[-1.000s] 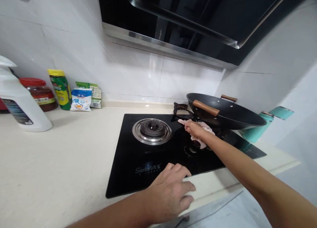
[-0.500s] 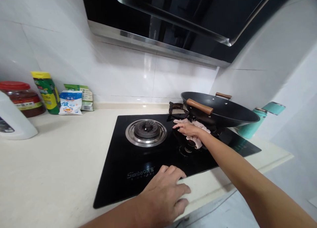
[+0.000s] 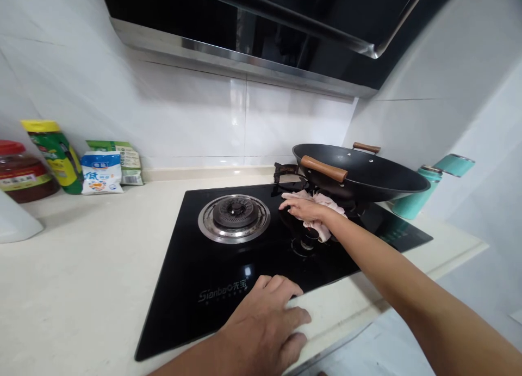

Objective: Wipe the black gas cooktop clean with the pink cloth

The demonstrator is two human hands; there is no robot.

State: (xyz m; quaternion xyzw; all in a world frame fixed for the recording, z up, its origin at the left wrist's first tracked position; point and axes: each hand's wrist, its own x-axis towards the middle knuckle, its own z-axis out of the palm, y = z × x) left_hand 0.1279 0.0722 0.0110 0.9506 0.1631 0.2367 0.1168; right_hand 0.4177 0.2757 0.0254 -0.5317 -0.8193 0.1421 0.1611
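Observation:
My right hand point(image 3: 304, 208) presses a pale pink cloth point(image 3: 325, 230) against the black glass cooktop point(image 3: 171, 305), just in front of the wok. Part of the cloth is bunched under the palm, and some fingers reach past its left edge. My left hand point(image 3: 267, 316) rests at the cooktop's front edge and the counter, fingers apart, holding nothing. Left of the cloth is the bare left burner point(image 3: 235, 213) in its steel ring. A cooktop knob point(image 3: 308, 240) sits close below the cloth.
A black wok point(image 3: 362, 172) with wooden handles stands over the right side. Behind the cloth lies a dark pan support point(image 3: 285, 172). A teal flask point(image 3: 418, 196) is at right. A green bottle point(image 3: 55, 158), a salt bag point(image 3: 101, 172) and a red-lidded jar point(image 3: 24, 172) stand left. A range hood point(image 3: 244, 60) hangs above.
The view has shifted, so most of the scene sits further left. My right hand stays on the cloth with little visible movement; my left hand still rests at the front edge.

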